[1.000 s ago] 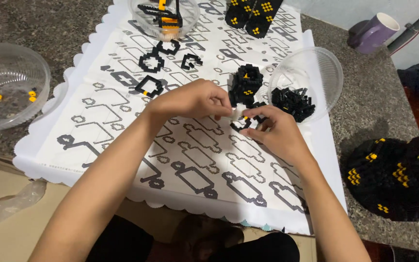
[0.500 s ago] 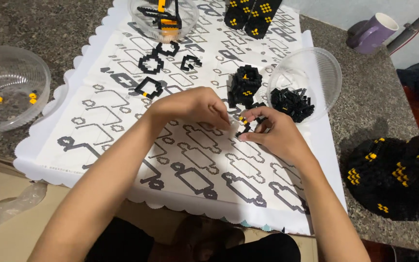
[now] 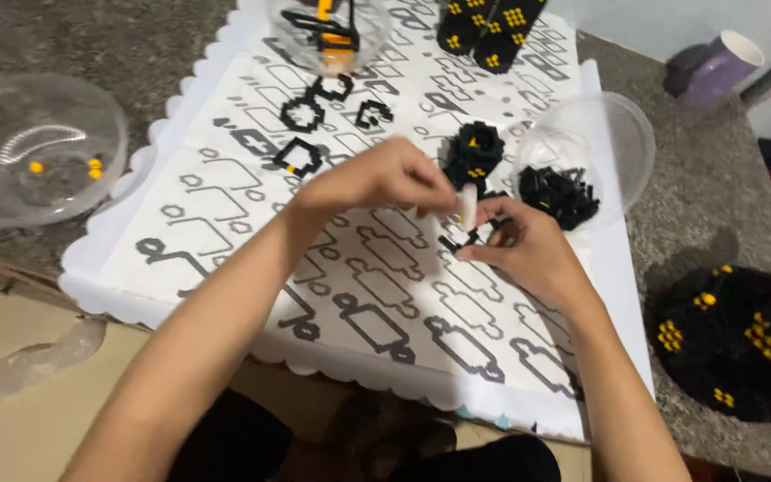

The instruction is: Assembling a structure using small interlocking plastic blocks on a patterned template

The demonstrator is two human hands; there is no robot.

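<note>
While the left hand (image 3: 377, 178) pinches a small white piece (image 3: 467, 207), the right hand (image 3: 524, 250) pinches a black bead strip (image 3: 453, 241). Both hover over the patterned sheet (image 3: 225, 241).

No packages, labels, signs or screens in view (only loose pieces, bowls, patterned paper)

I saw the left hand (image 3: 377, 178) and right hand (image 3: 515, 245) meet over the patterned white mat (image 3: 225, 223), pinching a small white tool (image 3: 468, 207) and black bead strip (image 3: 453, 241) beside a clear bowl (image 3: 622, 134) of black beads.
</note>
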